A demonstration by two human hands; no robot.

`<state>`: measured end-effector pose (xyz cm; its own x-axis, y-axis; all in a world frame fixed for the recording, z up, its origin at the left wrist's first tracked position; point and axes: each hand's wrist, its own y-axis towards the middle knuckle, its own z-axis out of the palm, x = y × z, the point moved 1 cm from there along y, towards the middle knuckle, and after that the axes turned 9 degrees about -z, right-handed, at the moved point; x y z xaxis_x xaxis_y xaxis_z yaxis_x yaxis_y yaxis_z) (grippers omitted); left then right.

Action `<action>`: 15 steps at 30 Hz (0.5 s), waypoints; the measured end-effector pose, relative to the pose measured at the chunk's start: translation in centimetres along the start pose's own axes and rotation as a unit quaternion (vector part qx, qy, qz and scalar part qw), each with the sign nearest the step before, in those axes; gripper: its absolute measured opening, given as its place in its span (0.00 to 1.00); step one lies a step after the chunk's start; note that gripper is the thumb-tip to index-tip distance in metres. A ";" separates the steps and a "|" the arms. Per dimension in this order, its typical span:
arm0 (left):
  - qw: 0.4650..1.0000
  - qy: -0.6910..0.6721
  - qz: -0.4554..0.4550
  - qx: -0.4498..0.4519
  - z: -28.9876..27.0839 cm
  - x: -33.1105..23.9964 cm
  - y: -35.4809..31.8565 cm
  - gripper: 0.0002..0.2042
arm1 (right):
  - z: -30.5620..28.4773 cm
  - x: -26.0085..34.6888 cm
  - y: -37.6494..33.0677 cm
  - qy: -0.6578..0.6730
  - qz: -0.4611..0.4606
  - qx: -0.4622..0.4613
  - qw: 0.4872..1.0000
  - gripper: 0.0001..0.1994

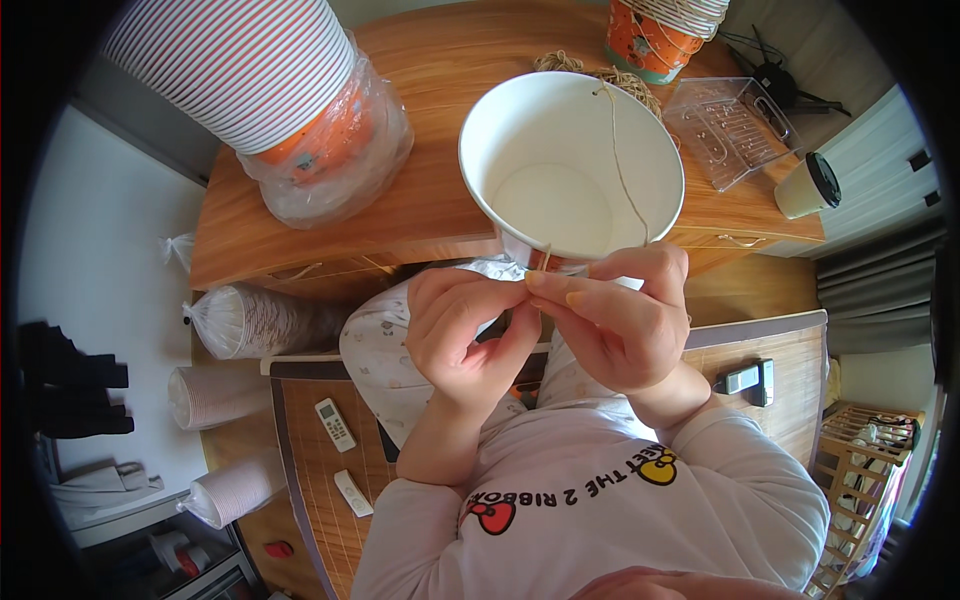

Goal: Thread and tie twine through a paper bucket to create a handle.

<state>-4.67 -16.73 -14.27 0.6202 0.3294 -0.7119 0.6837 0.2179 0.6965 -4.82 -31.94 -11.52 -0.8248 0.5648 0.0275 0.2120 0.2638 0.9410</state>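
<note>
A large white paper bucket [555, 195] sits at the table's near edge with its open top tilted toward me. A thin tan string [620, 165] is fixed at the bucket's far rim and runs down inside to the near rim by my right hand. Just below the near rim, a short piece of the string hangs from the wall. My left hand [465, 325] pinches the string's end with thumb and forefinger. Pressed against those fingertips, my right hand [625, 315] also pinches the string. The exact wrap between the fingertips is hidden.
On the wooden table [430, 80] stand a tall stack of buckets [240, 75] in plastic, a bundle of tan strings [560, 63], an orange bucket stack [655, 45], a clear plastic tray [725, 130] and a lidded cup [808, 187]. Remotes [335, 424] lie beside me.
</note>
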 end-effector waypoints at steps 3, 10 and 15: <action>1.000 -0.010 -0.017 0.006 0.2 0.0 -0.1 0.12 | 0.0 -0.1 0.3 -0.001 -0.003 -0.006 1.000 0.23; 0.989 -0.098 -0.112 0.019 0.4 0.4 -0.2 0.11 | -1.6 0.9 0.5 -0.003 0.076 0.050 0.996 0.17; 0.988 -0.101 -0.109 0.030 0.4 0.0 -0.1 0.11 | -0.8 1.0 0.6 -0.031 0.070 0.043 0.996 0.20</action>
<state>-4.58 -17.09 -14.42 0.5152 0.0890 -0.8525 0.8279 0.2059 0.5218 -5.95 -31.79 -10.69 -0.7509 0.6467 0.1339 0.3691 0.2428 0.8971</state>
